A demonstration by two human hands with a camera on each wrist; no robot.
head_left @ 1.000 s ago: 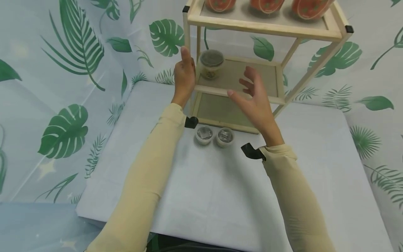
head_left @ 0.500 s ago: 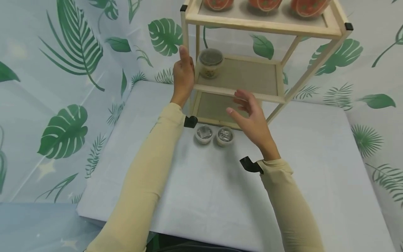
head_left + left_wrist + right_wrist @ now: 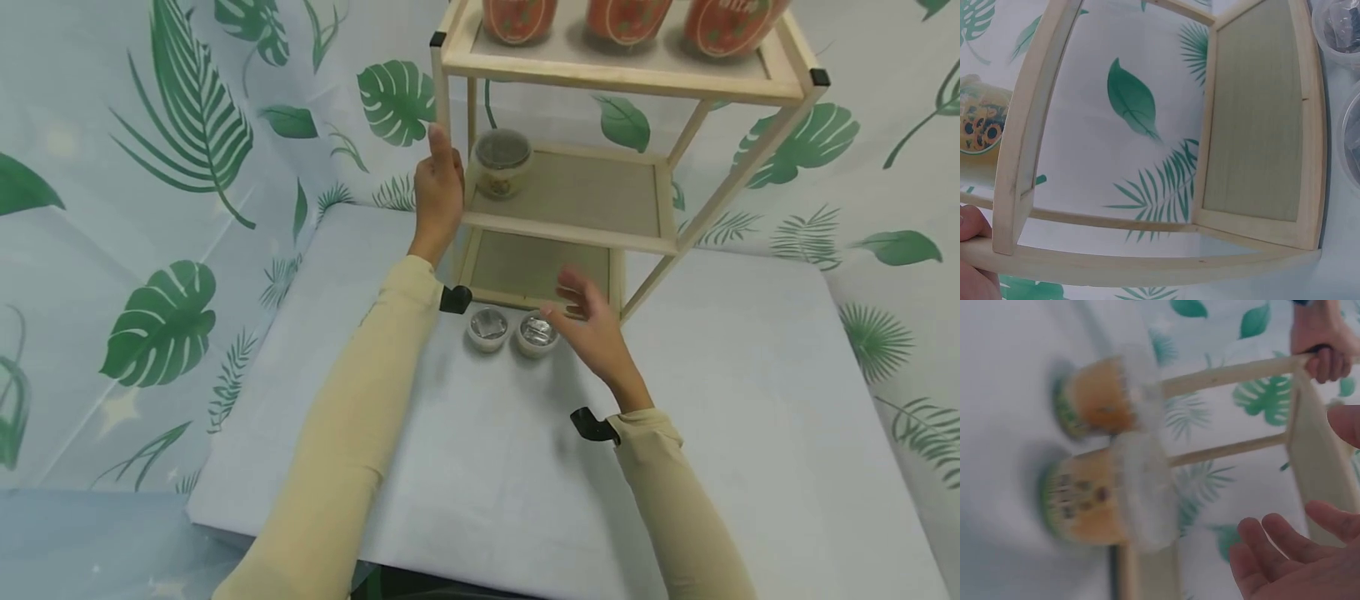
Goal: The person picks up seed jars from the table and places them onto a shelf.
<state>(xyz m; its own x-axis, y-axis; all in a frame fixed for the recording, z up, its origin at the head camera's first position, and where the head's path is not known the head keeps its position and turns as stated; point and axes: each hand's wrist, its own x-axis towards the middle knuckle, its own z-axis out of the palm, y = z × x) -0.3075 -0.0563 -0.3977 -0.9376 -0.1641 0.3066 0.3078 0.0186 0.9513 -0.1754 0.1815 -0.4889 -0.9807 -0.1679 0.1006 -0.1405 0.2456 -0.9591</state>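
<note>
My left hand (image 3: 438,196) grips the left front post of a wooden shelf rack (image 3: 570,233); in the left wrist view its fingers (image 3: 972,225) wrap that post. Two lidded tubs stand on the table before the rack, a left tub (image 3: 488,329) and a right tub (image 3: 536,335). The right wrist view shows them orange with pale lids, blurred. My right hand (image 3: 594,337) is beside the right tub, fingers spread and loosely bent, holding nothing. Another lidded tub (image 3: 502,162) sits on the middle shelf at the left, near my left hand.
Several red containers (image 3: 517,18) stand on the top shelf. The rack's bottom shelf (image 3: 532,267) lies just behind the two tubs. A white cloth covers the table (image 3: 480,467), and leaf-printed sheeting (image 3: 300,50) hangs behind and at the sides.
My right hand has come down and toward me, from in front of the middle shelf to beside the right table tub. The left hand keeps its grip on the post.
</note>
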